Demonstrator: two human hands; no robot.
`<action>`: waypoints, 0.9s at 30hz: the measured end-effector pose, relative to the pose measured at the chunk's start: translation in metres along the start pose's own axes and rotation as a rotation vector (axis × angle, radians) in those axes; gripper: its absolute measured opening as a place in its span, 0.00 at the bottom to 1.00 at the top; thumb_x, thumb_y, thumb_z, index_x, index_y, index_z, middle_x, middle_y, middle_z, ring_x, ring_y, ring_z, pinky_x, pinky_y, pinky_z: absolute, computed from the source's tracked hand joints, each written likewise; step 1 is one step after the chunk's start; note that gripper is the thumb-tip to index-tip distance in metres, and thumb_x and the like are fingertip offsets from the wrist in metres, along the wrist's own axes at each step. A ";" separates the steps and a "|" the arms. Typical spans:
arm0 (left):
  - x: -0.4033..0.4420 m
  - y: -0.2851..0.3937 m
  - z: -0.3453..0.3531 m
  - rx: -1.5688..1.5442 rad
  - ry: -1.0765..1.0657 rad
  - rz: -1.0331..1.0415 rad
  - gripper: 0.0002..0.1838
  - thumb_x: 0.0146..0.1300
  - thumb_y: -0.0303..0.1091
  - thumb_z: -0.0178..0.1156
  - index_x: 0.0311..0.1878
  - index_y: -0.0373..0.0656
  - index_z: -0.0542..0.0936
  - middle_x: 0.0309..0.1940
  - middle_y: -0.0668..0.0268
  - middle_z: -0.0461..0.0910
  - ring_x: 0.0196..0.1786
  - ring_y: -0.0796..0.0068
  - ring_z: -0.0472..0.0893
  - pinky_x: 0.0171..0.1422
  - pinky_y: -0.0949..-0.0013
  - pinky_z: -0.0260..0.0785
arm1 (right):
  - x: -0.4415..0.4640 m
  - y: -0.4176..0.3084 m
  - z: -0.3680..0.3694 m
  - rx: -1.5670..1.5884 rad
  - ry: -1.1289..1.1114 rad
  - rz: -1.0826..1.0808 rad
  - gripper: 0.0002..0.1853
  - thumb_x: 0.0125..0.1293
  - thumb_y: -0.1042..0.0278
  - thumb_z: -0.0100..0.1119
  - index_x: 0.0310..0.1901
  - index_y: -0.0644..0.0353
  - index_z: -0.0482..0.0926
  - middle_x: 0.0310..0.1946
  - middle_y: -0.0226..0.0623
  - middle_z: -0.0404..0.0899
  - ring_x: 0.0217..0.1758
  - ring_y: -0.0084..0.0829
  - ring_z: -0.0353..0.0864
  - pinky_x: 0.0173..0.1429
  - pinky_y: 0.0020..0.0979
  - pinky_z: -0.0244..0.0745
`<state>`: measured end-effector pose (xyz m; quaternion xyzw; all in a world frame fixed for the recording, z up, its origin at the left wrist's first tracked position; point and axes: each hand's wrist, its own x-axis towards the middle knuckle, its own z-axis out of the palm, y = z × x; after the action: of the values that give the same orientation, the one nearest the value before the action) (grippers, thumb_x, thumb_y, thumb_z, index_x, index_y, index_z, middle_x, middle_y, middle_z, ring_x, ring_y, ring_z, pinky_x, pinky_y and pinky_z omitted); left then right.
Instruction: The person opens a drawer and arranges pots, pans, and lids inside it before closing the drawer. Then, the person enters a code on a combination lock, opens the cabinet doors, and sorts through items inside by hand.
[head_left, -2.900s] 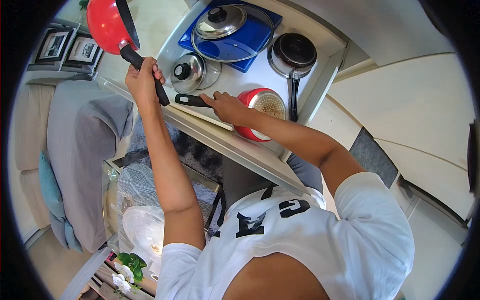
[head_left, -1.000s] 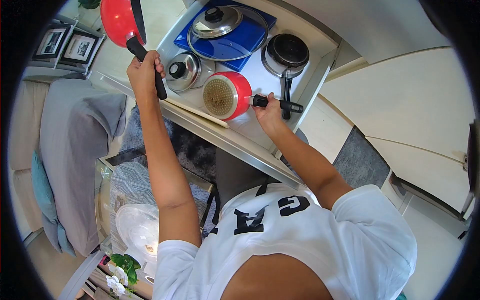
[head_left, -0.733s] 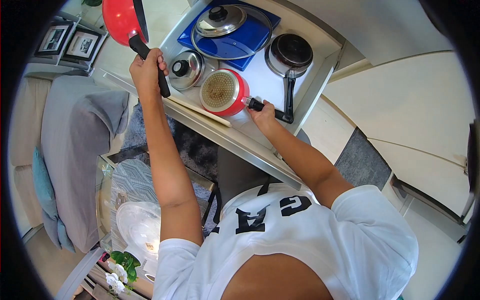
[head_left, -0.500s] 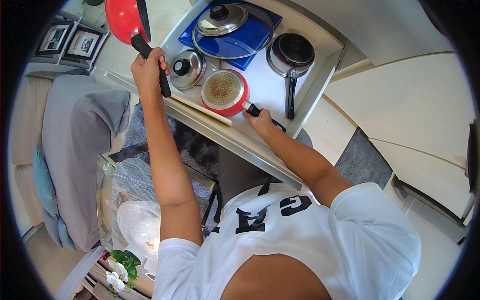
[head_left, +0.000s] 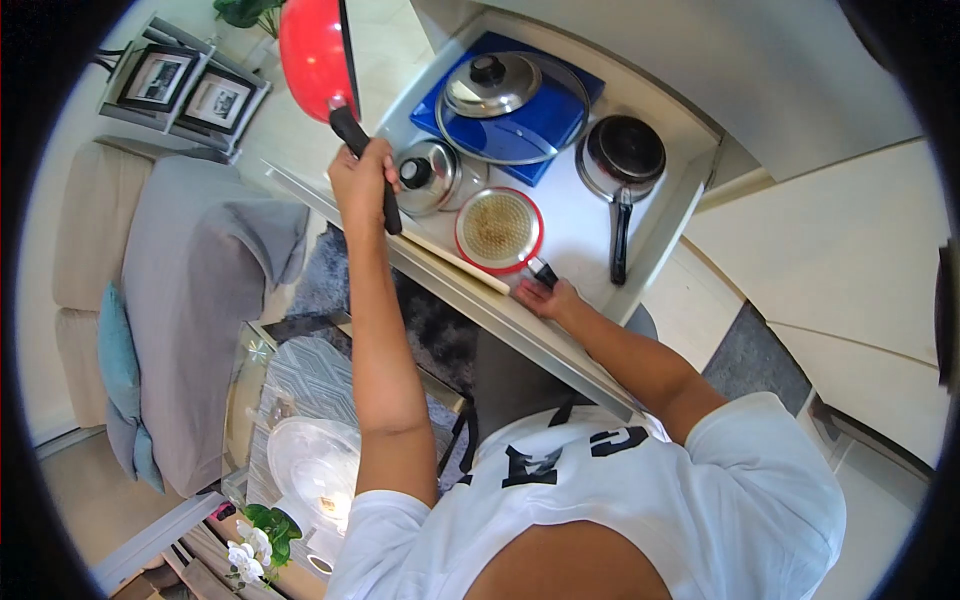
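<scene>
My left hand (head_left: 363,180) is closed round the black handle of a red frying pan (head_left: 318,62), held up beyond the drawer's left end and partly cut off by the view's top edge. Inside the open drawer (head_left: 572,222), a small red pan (head_left: 499,231) shows its dimpled, brown-stained base facing up. My right hand (head_left: 548,297) grips this pan's short black handle near the drawer's front edge. Left of the small pan is a pot with a steel lid (head_left: 428,176). To the right lies a dark upturned pan (head_left: 626,158) with a black handle.
Behind, a glass lid (head_left: 512,140) and a steel lid (head_left: 493,84) rest on a blue box (head_left: 566,95). A grey sofa (head_left: 200,290) stands at left, beside a glass table (head_left: 262,375) with a clear dish (head_left: 315,465). White cabinet fronts (head_left: 840,245) are at right.
The whole view has shifted, so everything appears further right and lower. The small red pan has turned its base more squarely upward, its red side now barely showing. Both hands keep their holds.
</scene>
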<state>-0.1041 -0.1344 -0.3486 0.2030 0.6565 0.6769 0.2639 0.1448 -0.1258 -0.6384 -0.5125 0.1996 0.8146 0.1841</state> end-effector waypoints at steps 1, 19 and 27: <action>0.000 0.000 0.000 -0.011 0.003 -0.018 0.04 0.53 0.26 0.55 0.26 0.38 0.70 0.15 0.70 0.69 0.12 0.83 0.67 0.14 0.77 0.60 | -0.010 0.000 0.003 -0.002 0.106 0.034 0.24 0.69 0.48 0.30 0.44 0.64 0.65 0.38 0.55 0.74 0.44 0.51 0.76 0.54 0.54 0.71; 0.003 -0.005 -0.001 0.066 -0.059 -0.043 0.05 0.52 0.26 0.55 0.28 0.38 0.69 0.15 0.69 0.69 0.13 0.83 0.67 0.14 0.78 0.60 | -0.128 -0.035 0.049 -0.865 -0.081 -0.689 0.09 0.62 0.65 0.56 0.35 0.62 0.75 0.20 0.34 0.74 0.19 0.24 0.71 0.24 0.26 0.70; 0.000 -0.003 -0.001 0.038 -0.064 -0.063 0.05 0.52 0.27 0.55 0.29 0.38 0.69 0.16 0.70 0.69 0.13 0.83 0.67 0.15 0.78 0.60 | -0.099 -0.082 0.213 -1.238 -0.292 -1.260 0.18 0.52 0.56 0.65 0.16 0.60 0.74 0.14 0.36 0.74 0.16 0.23 0.71 0.21 0.28 0.63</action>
<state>-0.1044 -0.1347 -0.3516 0.2087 0.6664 0.6489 0.3022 0.0644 0.0443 -0.4758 -0.4259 -0.6197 0.5812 0.3111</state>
